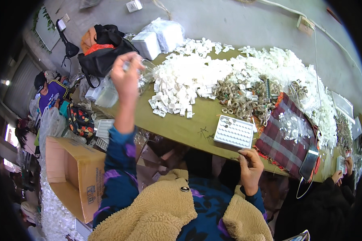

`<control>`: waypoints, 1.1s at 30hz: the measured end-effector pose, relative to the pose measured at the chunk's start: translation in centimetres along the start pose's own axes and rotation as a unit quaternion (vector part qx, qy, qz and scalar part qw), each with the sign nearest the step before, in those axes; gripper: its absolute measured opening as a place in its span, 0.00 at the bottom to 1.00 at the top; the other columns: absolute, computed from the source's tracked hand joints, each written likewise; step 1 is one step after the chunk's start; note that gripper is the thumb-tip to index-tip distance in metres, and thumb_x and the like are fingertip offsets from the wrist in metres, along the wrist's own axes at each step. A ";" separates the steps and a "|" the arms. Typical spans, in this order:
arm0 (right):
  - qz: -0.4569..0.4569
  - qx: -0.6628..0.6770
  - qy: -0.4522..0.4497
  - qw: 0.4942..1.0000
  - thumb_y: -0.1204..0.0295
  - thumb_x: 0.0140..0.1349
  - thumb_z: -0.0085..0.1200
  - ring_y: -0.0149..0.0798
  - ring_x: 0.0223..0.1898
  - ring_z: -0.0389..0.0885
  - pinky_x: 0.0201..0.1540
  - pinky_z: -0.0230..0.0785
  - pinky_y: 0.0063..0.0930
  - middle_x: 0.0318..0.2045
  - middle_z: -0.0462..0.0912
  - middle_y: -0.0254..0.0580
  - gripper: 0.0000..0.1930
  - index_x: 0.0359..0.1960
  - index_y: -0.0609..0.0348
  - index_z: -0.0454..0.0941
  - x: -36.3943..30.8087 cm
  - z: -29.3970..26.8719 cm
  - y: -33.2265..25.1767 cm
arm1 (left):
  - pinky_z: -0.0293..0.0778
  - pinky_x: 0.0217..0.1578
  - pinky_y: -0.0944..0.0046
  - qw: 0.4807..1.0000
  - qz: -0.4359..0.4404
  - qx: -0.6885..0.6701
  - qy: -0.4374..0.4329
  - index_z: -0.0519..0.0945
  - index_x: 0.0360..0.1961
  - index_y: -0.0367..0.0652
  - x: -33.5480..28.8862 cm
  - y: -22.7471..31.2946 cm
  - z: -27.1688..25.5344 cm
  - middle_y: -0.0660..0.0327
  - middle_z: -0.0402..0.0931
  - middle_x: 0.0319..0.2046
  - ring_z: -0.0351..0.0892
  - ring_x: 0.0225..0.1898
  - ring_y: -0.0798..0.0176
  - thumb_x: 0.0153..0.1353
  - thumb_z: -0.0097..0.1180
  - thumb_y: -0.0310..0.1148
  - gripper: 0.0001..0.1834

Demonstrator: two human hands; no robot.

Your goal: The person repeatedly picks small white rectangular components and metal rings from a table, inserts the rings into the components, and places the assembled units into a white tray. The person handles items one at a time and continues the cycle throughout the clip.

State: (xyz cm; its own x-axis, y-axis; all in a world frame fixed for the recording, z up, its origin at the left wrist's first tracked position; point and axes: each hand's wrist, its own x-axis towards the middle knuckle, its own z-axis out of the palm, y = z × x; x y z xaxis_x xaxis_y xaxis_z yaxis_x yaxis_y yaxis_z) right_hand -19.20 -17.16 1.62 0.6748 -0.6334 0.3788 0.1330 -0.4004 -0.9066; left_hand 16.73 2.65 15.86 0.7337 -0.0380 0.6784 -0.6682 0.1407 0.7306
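Observation:
My left hand (126, 76) is raised over the left end of the table, in front of a black bag (104, 60) and clear plastic bags (108, 94). Its fingers are curled together and somewhat blurred; a pale glint shows at them, too unclear to name. My right hand (251, 166) is at the table's front edge, thumb and forefinger pinched; what they hold, if anything, is too small to make out. Just beyond it lies a white tray (234, 138) with rows of round hollows, a few small grey discs at its far left corner.
White plastic pieces (197, 76) are heaped across the green table (165, 128), beside a pile of brownish rings (241, 96). A plaid cloth (279, 148) carries small clear pieces and a phone (309, 160). An open cardboard box (74, 176) stands left. Another person's hands (344, 170) are at far right.

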 end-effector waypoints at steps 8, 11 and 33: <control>0.020 -0.014 -0.050 0.998 0.84 0.58 0.58 0.37 0.32 0.79 0.37 0.71 0.26 0.33 0.81 0.44 0.06 0.36 0.66 0.79 -0.1 0.1 1.3 | 0.76 0.37 0.52 0.777 0.107 0.595 -0.177 0.85 0.39 0.43 3.0 -5.7 -3.5 0.49 0.83 0.33 0.83 0.36 0.44 0.58 0.60 0.35 0.10; 0.024 -0.018 -0.048 0.998 0.84 0.58 0.58 0.37 0.31 0.79 0.37 0.71 0.26 0.32 0.81 0.43 0.05 0.36 0.67 0.79 0.0 0.1 1.3 | 0.76 0.34 0.58 0.891 0.020 0.377 -0.251 0.85 0.33 0.37 -4.5 -5.5 2.0 0.50 0.84 0.29 0.84 0.30 0.51 0.58 0.61 0.33 0.09; 0.043 -0.041 -0.115 0.992 0.86 0.62 0.52 0.29 0.29 0.77 0.34 0.70 0.20 0.29 0.76 0.38 0.04 0.37 0.69 0.76 -0.4 1.5 2.2 | 0.78 0.35 0.53 0.909 -0.038 0.371 -0.184 0.82 0.35 0.36 -9.6 -10.5 2.9 0.48 0.81 0.35 0.83 0.34 0.48 0.52 0.57 0.24 0.09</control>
State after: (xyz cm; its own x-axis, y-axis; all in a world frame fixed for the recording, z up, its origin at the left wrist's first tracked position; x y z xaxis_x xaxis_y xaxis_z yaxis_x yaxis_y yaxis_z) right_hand -18.11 -16.85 -0.83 0.8306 -0.5027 0.2396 0.0152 -0.4097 -0.9121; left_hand 16.37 -1.30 1.88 0.7812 -0.3684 0.5039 -0.6171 -0.5774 0.5346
